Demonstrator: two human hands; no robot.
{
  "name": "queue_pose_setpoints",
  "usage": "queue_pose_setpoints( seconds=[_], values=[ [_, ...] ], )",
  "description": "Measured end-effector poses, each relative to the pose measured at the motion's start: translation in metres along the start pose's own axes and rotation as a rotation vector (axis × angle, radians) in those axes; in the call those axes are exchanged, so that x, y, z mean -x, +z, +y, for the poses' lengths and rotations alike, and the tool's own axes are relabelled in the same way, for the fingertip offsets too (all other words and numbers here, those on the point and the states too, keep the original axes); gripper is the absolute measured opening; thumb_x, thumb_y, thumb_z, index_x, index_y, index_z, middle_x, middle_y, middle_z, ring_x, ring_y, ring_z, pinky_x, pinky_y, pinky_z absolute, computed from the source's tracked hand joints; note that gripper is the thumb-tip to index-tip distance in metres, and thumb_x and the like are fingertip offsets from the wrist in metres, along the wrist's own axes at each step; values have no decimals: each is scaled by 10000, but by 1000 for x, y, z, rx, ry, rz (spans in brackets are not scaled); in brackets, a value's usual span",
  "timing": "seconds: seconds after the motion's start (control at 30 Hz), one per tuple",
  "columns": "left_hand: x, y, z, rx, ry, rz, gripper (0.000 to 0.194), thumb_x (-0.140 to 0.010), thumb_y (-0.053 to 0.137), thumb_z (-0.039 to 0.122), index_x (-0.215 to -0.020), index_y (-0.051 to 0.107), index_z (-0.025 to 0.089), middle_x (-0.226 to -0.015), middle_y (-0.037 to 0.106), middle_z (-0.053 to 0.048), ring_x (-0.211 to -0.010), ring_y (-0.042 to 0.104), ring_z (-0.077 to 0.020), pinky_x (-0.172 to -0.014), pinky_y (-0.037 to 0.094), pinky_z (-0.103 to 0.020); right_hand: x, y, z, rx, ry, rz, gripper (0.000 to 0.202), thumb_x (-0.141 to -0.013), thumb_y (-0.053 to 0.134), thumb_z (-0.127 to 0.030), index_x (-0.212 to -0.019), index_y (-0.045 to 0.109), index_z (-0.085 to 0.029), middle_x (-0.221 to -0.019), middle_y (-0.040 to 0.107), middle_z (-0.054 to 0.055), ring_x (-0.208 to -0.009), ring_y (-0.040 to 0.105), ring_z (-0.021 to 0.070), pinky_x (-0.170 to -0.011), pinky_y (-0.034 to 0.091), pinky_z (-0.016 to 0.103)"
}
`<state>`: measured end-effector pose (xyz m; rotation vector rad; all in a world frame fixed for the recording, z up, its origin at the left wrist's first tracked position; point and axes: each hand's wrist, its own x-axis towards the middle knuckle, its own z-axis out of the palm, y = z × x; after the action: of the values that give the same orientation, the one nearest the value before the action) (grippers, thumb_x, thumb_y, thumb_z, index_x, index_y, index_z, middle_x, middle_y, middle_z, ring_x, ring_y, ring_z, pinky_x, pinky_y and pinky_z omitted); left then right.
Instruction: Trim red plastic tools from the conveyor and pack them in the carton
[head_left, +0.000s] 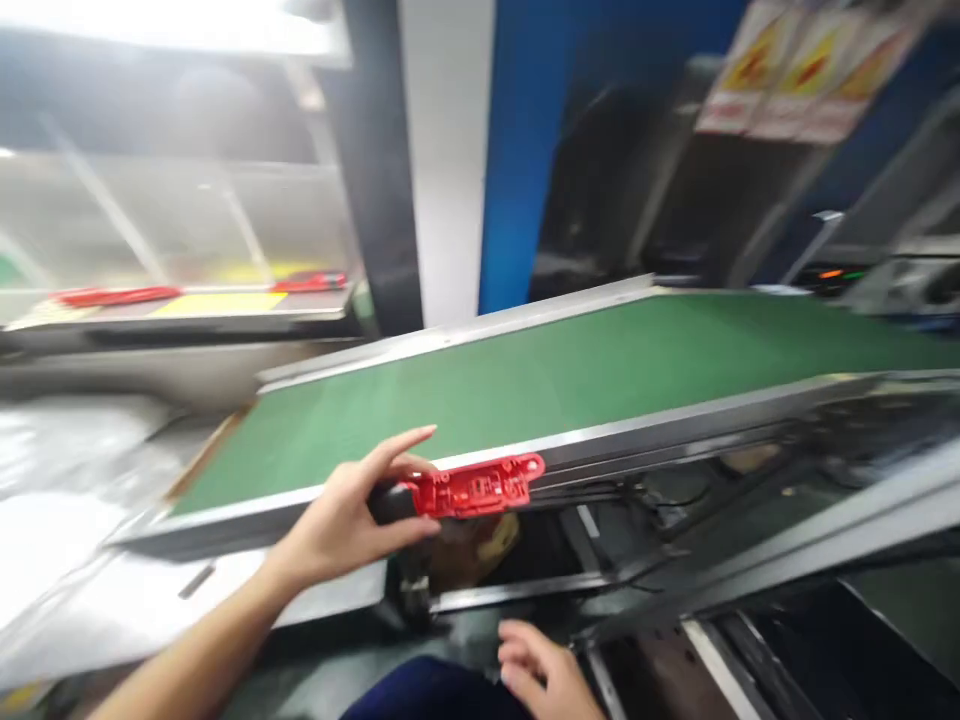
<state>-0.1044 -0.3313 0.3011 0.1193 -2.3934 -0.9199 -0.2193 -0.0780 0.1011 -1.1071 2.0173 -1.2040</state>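
Observation:
My left hand (349,515) is closed round the dark end of a red plastic casing half (480,487), thumb below and fingers above. The casing's hollow side faces me and shows moulded ribs and small recesses; its far tip has a round hole. It is held over the near rail of a green conveyor belt (525,365). Low in the view, my right hand (547,672) hangs apart from the casing near my dark blue clothing. Its fingers are loosely bent and a little apart, with nothing visible in them.
Red parts (120,296) lie on a shelf (251,303) at the left, behind a clear panel. A white surface (330,592) sits below the belt's left end. Metal frame bars (825,520) and cables run at the right. Warning signs (806,70) hang at upper right.

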Motion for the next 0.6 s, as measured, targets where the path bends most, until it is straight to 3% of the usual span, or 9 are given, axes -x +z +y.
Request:
queue_pose_setpoints(
  seconds=[0.03, 0.13, 0.2, 0.27, 0.37, 0.47, 0.6],
  values=[
    [38, -6, -1, 8, -22, 47, 714, -838, 727, 317, -1455, 367, 318, -1022, 739, -6, -886, 717, -160, -861, 568, -256, -5, 21, -13, -85, -3, -24, 453, -914, 508, -629, -1251, 607, -344, -1081, 725, 58, -988, 697, 253, -851, 582, 435],
    [134, -20, -8, -34, -124, 132, 761, -886, 687, 296, -1510, 254, 330, -1071, 729, -26, -923, 713, -158, -875, 572, -261, -17, 76, -63, -557, -52, 35, 815, -697, 690, -737, -1345, 537, -266, -1247, 670, 140, -1133, 648, 313, -910, 564, 446],
    [182, -28, -14, -87, -181, 157, 744, -906, 665, 302, -1518, 242, 320, -1087, 723, -39, -935, 711, -162, -890, 571, -270, -23, 108, -101, -792, -92, 17, 941, -583, 770, -731, -1354, 502, -262, -1226, 678, 139, -1081, 671, 307, -892, 575, 443],
    [220, -36, -20, -137, -215, 195, 705, -923, 642, 315, -1515, 261, 305, -1099, 715, -52, -936, 711, -167, -886, 575, -273, -25, 134, -134, -906, -41, -35, 897, -588, 797, -692, -1314, 523, -242, -1132, 715, 124, -947, 712, 282, -836, 594, 430],
    [260, -46, -26, -185, -248, 254, 657, -928, 633, 328, -1500, 313, 272, -1103, 707, -71, -945, 707, -185, -871, 584, -287, -24, 165, -164, -919, 101, -117, 636, -702, 793, -590, -1166, 622, -191, -965, 749, 100, -789, 723, 239, -750, 604, 376],
    [286, -52, -26, -123, -308, 264, 612, -895, 676, 310, -1448, 421, 249, -1108, 706, -83, -951, 702, -204, -874, 583, -308, -21, 187, -172, -868, 198, -149, 466, -732, 801, -501, -1034, 685, -166, -875, 751, 78, -743, 712, 218, -722, 599, 342],
    [307, -66, -26, 125, -586, 335, 592, -780, 796, 310, -1325, 577, 235, -1151, 693, -101, -1022, 679, -245, -963, 535, -352, -16, 207, -173, -860, 295, -32, 388, -654, 852, -448, -882, 714, -167, -789, 737, 43, -673, 692, 188, -641, 590, 292]
  ],
)
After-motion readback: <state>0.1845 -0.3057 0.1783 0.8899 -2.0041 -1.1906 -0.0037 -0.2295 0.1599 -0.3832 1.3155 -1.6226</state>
